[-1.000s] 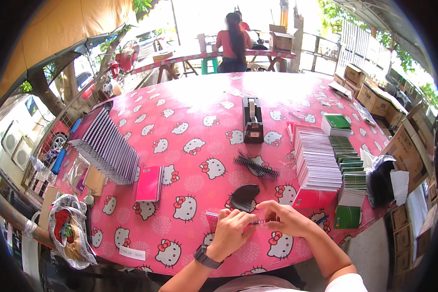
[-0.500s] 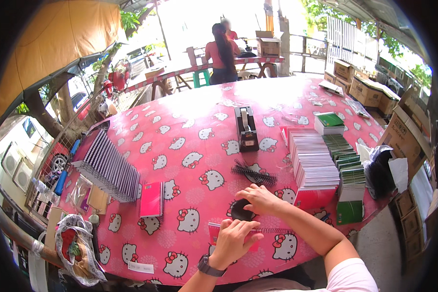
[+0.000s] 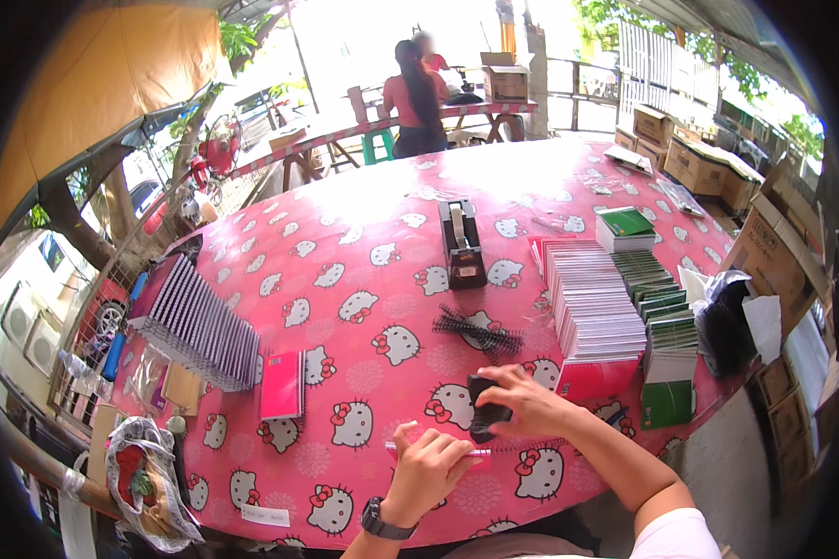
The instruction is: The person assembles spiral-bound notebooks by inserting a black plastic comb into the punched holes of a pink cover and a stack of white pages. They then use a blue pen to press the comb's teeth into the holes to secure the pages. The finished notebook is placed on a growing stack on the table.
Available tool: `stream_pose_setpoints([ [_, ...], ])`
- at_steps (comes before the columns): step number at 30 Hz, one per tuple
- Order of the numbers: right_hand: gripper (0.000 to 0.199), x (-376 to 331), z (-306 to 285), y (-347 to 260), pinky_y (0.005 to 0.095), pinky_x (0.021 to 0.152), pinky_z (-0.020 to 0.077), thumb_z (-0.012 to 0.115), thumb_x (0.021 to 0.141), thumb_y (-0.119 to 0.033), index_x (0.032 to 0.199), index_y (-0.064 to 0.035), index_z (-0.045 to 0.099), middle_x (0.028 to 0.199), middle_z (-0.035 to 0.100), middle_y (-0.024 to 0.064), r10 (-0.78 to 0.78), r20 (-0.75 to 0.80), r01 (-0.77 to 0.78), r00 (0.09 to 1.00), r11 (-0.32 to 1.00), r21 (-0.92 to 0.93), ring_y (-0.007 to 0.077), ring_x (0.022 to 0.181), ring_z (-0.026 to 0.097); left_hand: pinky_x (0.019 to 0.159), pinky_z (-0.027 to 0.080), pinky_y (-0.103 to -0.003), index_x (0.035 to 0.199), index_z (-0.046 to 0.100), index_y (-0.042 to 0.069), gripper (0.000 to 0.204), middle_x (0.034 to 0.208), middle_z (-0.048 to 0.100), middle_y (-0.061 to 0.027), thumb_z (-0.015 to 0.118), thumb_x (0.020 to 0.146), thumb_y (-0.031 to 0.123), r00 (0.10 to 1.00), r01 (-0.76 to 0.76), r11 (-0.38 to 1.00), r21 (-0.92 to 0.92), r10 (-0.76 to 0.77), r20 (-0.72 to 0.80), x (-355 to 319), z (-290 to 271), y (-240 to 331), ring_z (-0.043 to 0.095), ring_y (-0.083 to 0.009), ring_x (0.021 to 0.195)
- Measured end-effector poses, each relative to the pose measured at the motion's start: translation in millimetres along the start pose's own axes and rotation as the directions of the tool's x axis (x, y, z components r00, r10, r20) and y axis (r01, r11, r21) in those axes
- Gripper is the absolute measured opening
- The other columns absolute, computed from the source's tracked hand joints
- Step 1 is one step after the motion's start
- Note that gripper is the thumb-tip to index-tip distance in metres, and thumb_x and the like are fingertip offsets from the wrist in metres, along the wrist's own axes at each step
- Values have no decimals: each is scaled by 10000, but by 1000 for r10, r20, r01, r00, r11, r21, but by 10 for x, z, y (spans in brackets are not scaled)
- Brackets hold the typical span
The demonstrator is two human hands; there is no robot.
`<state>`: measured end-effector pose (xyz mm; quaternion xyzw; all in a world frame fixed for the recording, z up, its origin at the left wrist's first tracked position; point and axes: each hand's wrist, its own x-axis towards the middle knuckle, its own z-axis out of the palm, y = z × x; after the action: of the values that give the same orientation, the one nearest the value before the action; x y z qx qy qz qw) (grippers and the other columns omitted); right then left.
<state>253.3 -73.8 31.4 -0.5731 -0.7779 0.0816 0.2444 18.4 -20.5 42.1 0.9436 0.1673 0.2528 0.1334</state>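
My left hand (image 3: 426, 472), with a dark watch on its wrist, has its fingers closed over a small pink notebook (image 3: 482, 454) near the table's front edge. Most of that notebook is hidden beneath the hand. A thin spiral coil (image 3: 524, 447) runs rightward from the notebook's edge, under my right forearm. My right hand (image 3: 524, 399) grips a black rounded object (image 3: 482, 399) tilted on its edge just beyond the notebook; its exact kind does not show. Farther off lies a pile of loose black coils (image 3: 480, 333).
On the pink patterned table (image 3: 345, 503) stand a tape dispenser (image 3: 463, 244), a pink notebook (image 3: 282, 385), a row of spiral-bound notebooks (image 3: 200, 326), pink-covered stacks (image 3: 592, 307) and green-covered stacks (image 3: 667, 345). Cardboard boxes (image 3: 704, 172) stand at right. Two people (image 3: 415, 98) are at a far table.
My right hand has turned the black object from lying flat to standing on its edge and shifted it slightly right. My left hand's fingers have come down over the notebook. The view has shifted slightly.
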Motion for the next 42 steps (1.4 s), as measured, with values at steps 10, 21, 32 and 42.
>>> stream_pose_setpoints([
  [10, 648, 67, 196, 57, 466, 980, 413, 797, 662, -470, 1157, -131, 550, 1303, 427, 170, 83, 64, -83, 995, 997, -6, 382, 1166, 423, 958, 268, -404, 974, 653, 185, 209, 837, 671, 46, 719, 806, 292, 997, 74, 992, -97, -71, 32, -15, 5, 170, 604, -134, 785],
  [21, 678, -526, 19, -269, 295, 847, 405, 680, 708, -629, 1147, -116, 622, 1119, 564, 50, -50, 240, -231, 969, 142, 962, 167, 1004, 519, 848, 317, -368, 858, 657, 172, 204, 763, 646, 52, 768, 732, 287, 993, 57, 998, -15, -58, -107, -205, 17, 44, 584, -130, 746],
  [32, 441, -440, 182, -212, 248, 716, 427, 689, 822, -405, 1122, -89, 625, 966, 570, 15, 150, 198, -248, 969, 533, 809, 103, 838, 522, 794, 329, -336, 878, 684, 187, 282, 736, 653, 60, 822, 637, 235, 988, 47, 999, -28, -50, -144, -191, 21, 31, 585, -127, 698],
  [42, 483, -322, -90, -428, 273, 767, 415, 713, 798, -391, 1122, -47, 612, 994, 578, 22, 83, 283, -295, 955, 224, 929, 114, 901, 519, 893, 321, -367, 1046, 625, 159, 448, 748, 662, 77, 833, 657, 234, 964, 177, 973, -150, -202, -174, -196, 45, 42, 614, -103, 750],
])
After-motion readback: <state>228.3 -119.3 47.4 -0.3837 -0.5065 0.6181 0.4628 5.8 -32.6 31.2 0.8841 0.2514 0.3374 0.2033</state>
